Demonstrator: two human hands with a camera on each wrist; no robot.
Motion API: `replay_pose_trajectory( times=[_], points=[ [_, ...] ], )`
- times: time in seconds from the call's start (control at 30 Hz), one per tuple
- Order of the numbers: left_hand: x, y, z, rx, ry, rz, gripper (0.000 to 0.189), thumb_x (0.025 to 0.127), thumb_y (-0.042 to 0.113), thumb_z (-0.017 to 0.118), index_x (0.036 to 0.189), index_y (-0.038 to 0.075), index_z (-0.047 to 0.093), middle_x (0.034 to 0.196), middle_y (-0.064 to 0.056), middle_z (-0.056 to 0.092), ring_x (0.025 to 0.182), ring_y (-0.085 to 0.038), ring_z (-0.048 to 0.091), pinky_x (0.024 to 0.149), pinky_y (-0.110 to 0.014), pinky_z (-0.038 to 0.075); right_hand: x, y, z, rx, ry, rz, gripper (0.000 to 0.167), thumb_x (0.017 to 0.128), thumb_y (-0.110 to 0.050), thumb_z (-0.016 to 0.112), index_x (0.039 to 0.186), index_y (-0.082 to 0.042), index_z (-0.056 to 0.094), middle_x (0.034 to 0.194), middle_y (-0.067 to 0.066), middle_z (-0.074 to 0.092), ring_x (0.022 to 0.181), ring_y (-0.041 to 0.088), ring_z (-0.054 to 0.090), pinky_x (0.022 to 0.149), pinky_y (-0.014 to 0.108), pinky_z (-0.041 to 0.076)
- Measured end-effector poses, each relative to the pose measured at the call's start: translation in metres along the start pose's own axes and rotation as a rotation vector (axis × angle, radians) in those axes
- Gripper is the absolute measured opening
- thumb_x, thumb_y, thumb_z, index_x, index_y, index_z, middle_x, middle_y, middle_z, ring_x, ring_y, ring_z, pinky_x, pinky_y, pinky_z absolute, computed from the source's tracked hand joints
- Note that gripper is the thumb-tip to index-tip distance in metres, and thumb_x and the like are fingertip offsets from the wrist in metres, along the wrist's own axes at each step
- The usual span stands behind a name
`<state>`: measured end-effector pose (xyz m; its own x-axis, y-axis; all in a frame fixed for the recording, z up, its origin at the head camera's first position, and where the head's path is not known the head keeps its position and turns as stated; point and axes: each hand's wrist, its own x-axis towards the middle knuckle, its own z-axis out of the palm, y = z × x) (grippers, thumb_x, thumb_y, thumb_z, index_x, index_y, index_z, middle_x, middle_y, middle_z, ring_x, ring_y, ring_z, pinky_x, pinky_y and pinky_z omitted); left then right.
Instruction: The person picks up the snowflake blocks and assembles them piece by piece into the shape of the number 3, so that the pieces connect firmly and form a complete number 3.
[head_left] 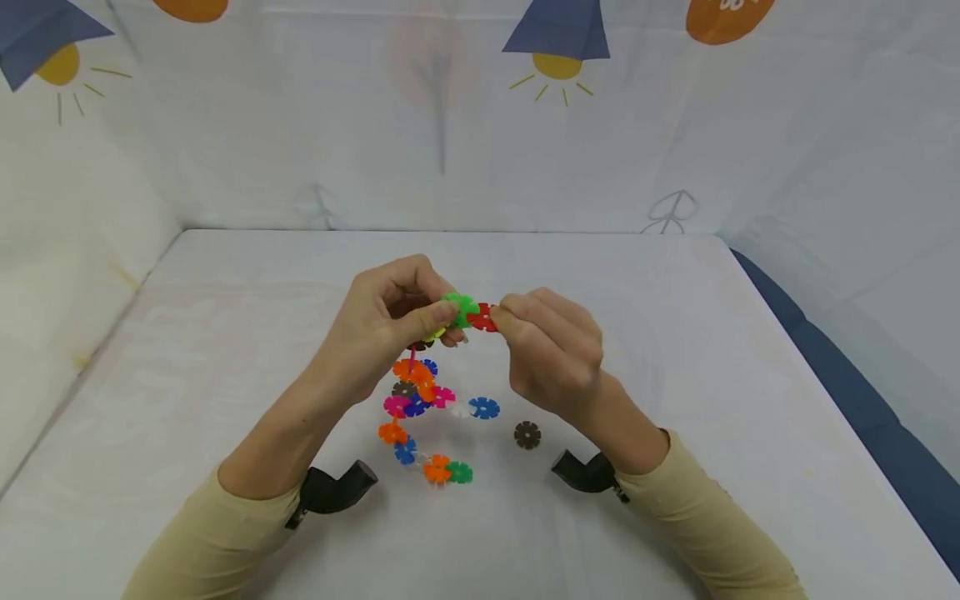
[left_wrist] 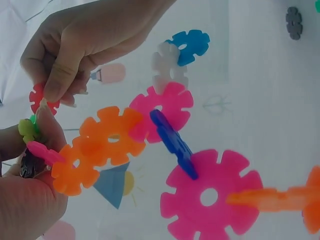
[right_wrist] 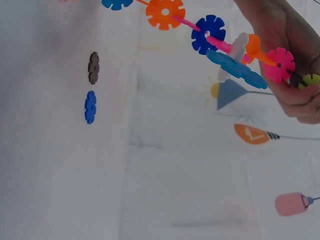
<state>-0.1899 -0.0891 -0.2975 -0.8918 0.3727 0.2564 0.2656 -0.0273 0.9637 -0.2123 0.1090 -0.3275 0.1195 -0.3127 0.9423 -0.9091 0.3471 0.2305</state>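
Note:
My left hand (head_left: 375, 329) pinches a bright green notched plastic disc (head_left: 461, 310), thumb on top, near the upper end of a linked chain of flower-shaped discs. A red disc (head_left: 483, 317) meets the green one at its right edge, pinched by my right hand (head_left: 555, 350). A yellow-green disc (left_wrist: 29, 130) and a dark disc (left_wrist: 28, 164) sit by the left fingers. Below hangs the chain: orange discs (left_wrist: 114, 136), pink discs (left_wrist: 210, 197), a white disc (left_wrist: 170, 67) and blue discs (head_left: 484, 407). An orange disc (head_left: 437, 469) and a green disc (head_left: 460, 472) form its lower end.
A loose brown disc (head_left: 527, 434) lies on the white table (head_left: 675, 517), right of the chain. Near it in the right wrist view is a blue disc (right_wrist: 90, 107). Black wrist-camera mounts (head_left: 337, 487) stick out from both sleeves. White printed curtains (head_left: 300, 125) enclose the table.

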Motion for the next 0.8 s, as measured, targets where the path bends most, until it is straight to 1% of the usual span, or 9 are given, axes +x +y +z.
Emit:
replay_pose_trajectory(
  times=[0.17,0.27,0.33,0.4,0.5,0.53,0.67,0.73,0.8],
  points=[
    [0.0,0.002,-0.003,0.044,-0.01,-0.025,0.003,0.096,0.006,0.059,0.094,0.003,0.058,0.084,-0.003,0.069,0.075,-0.027,0.069,0.058,-0.027,0.048,-0.001,0.003,-0.006,0.046,-0.13,0.074,0.007,0.094,0.003,0.059,0.088,0.005,0.062,0.077,0.014,0.065,0.063,0.023,0.06,0.057,0.03,0.057],
    [0.001,0.002,-0.004,0.052,-0.019,-0.03,0.005,0.095,0.008,0.059,0.097,0.003,0.059,0.086,-0.004,0.068,0.077,-0.028,0.068,0.06,-0.029,0.049,-0.001,0.005,-0.008,0.063,-0.173,0.108,0.005,0.093,0.004,0.06,0.088,0.005,0.063,0.078,0.014,0.064,0.065,0.023,0.059,0.06,0.029,0.058],
    [0.001,0.001,-0.005,0.063,-0.022,-0.038,0.007,0.095,0.01,0.061,0.099,0.005,0.06,0.087,-0.005,0.068,0.079,-0.029,0.068,0.064,-0.031,0.05,-0.001,0.005,-0.009,0.073,-0.192,0.133,0.005,0.093,0.005,0.061,0.088,0.004,0.063,0.078,0.014,0.064,0.065,0.022,0.059,0.061,0.029,0.058],
    [0.002,0.0,-0.005,0.069,-0.03,-0.051,0.009,0.094,0.012,0.063,0.102,0.008,0.062,0.09,-0.006,0.068,0.081,-0.03,0.068,0.07,-0.034,0.054,-0.001,0.006,-0.009,0.087,-0.206,0.157,0.005,0.093,0.005,0.061,0.089,0.004,0.064,0.078,0.014,0.064,0.066,0.022,0.059,0.062,0.028,0.058],
    [0.002,0.0,-0.006,0.102,-0.032,-0.071,0.013,0.093,0.014,0.067,0.105,0.01,0.063,0.094,-0.007,0.068,0.084,-0.03,0.068,0.079,-0.039,0.057,-0.001,0.007,-0.011,0.11,-0.236,0.206,0.001,0.091,0.003,0.065,0.091,0.003,0.065,0.08,0.013,0.066,0.069,0.022,0.061,0.064,0.028,0.058],
    [0.003,0.0,-0.007,0.111,-0.03,-0.075,0.014,0.092,0.014,0.068,0.106,0.01,0.064,0.094,-0.008,0.067,0.084,-0.03,0.068,0.08,-0.04,0.057,-0.001,0.007,-0.011,0.121,-0.246,0.223,0.003,0.09,0.004,0.066,0.093,0.002,0.066,0.081,0.013,0.066,0.07,0.022,0.062,0.065,0.028,0.058],
    [0.005,-0.002,-0.011,0.139,0.005,-0.066,0.013,0.092,0.015,0.068,0.104,0.011,0.064,0.091,-0.008,0.067,0.081,-0.029,0.067,0.076,-0.036,0.055,0.0,0.012,-0.016,0.144,-0.292,0.289,0.015,0.084,0.007,0.072,0.097,0.003,0.067,0.086,0.012,0.07,0.078,0.021,0.067,0.071,0.029,0.059],
    [0.006,-0.003,-0.013,0.133,0.025,-0.063,0.011,0.093,0.015,0.068,0.102,0.011,0.063,0.09,-0.007,0.067,0.08,-0.029,0.067,0.074,-0.035,0.053,0.0,0.014,-0.019,0.147,-0.32,0.317,0.017,0.082,0.008,0.072,0.098,0.003,0.068,0.087,0.012,0.071,0.079,0.021,0.068,0.073,0.03,0.059],
    [0.007,-0.004,-0.014,0.121,0.039,-0.061,0.01,0.094,0.016,0.067,0.101,0.01,0.063,0.091,-0.007,0.067,0.08,-0.028,0.067,0.072,-0.033,0.053,0.001,0.016,-0.022,0.142,-0.363,0.345,0.016,0.084,0.007,0.072,0.099,0.002,0.068,0.087,0.011,0.072,0.079,0.02,0.067,0.073,0.029,0.059]
  ],
)
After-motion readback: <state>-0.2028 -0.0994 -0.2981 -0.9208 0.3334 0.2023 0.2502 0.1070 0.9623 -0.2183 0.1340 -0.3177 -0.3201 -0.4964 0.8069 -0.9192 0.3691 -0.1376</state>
